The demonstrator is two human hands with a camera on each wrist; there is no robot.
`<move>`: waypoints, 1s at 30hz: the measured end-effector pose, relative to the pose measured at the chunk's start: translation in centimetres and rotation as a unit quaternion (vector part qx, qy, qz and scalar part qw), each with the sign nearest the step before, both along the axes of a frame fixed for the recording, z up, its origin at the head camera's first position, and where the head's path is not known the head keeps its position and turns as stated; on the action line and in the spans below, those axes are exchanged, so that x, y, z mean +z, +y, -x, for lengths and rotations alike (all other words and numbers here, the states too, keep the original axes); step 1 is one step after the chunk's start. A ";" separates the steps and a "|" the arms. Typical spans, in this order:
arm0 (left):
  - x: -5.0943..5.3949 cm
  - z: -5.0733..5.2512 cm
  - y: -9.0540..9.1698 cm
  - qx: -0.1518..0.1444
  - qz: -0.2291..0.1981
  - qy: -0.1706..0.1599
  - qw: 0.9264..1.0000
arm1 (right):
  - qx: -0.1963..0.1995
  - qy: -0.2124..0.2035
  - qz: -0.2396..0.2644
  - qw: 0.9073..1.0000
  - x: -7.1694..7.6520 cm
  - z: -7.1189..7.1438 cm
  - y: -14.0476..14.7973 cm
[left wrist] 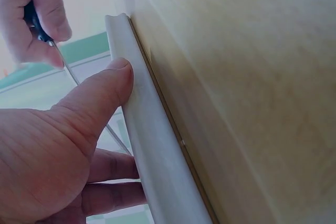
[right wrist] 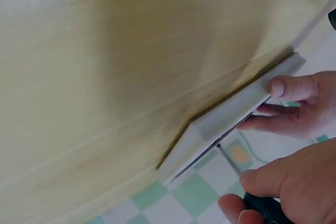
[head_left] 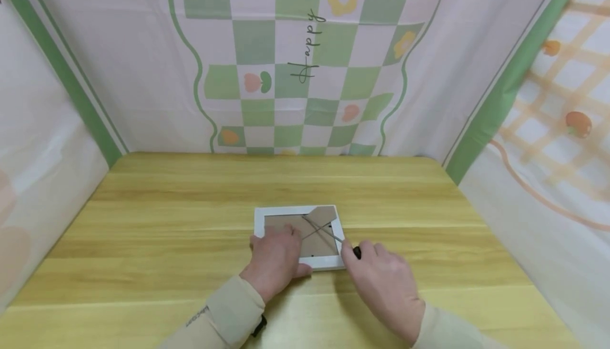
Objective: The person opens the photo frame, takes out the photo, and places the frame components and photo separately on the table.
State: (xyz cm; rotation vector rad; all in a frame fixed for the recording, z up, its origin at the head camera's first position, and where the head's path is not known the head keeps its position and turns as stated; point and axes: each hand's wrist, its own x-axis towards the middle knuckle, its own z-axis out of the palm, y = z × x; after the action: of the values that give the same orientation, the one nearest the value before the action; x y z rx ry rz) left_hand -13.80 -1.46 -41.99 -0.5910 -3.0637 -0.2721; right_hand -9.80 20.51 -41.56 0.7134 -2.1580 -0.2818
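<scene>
Right now I watch the left hand (head_left: pixel 275 262) grasping a white rectangular picture frame (head_left: pixel 326 262), which lies back up just in front of both hands. In the left wrist view I see its thumb pressed along the frame's outer side, the fingers reaching over the back.

The right hand (head_left: pixel 385 281) is closed around a slim, black-handled tool (right wrist: pixel 263 209) with a thin metal shaft. From that hand the shaft runs forward and leftward across the brown backing board (head_left: pixel 282 222), its end near the board's far edge; I cannot tell whether it touches there. A thin line crosses the shaft between the hands, and I cannot make out what it belongs to.

Ahead of the right hand, a brown angular flap (head_left: pixel 322 213) overlaps the frame's far right corner.

Behind the hands come beige sleeves (head_left: pixel 232 306), the left one with dark lettering, and a black strap (head_left: pixel 259 326) shows at the left wrist.

Under and around the hands I have a yellowish wood-grain table (head_left: pixel 181 206). Beyond them hangs a white cloth (head_left: pixel 257 42) with green checks; right of them, another cloth (head_left: pixel 538 105) carries an orange grid and fruit.
</scene>
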 end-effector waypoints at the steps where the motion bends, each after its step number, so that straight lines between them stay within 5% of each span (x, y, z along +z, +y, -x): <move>1: 0.0 0.0 0.0 -0.001 0.000 0.000 1.000 | -0.002 -0.009 0.001 1.000 0.2 0.1 0.2; 12: 0.0 0.0 -0.1 0.000 -0.003 0.002 1.000 | -0.013 -0.107 -0.031 0.994 5.8 1.7 -1.0; 16: -0.1 0.1 0.0 0.005 0.000 0.000 1.000 | -0.038 -0.101 -0.047 0.993 6.6 1.5 -2.7; 21: 0.0 0.1 0.1 0.007 0.007 -0.002 1.000 | -0.082 -0.084 -0.073 0.990 5.7 0.2 -4.5; 27: 0.1 0.1 0.1 0.010 0.009 -0.007 1.000 | -0.072 0.025 -0.058 0.995 3.0 -0.4 -5.3; 30: 0.1 0.1 0.0 0.009 0.006 -0.010 1.000 | -0.065 0.039 -0.056 0.996 2.8 -0.4 -5.6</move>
State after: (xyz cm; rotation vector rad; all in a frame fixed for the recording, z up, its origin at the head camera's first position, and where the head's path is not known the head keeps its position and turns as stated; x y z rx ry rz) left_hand -13.88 -1.42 -41.88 -0.5630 -3.0906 -0.2599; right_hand -9.40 14.91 -38.76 0.6143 -2.1304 -0.4952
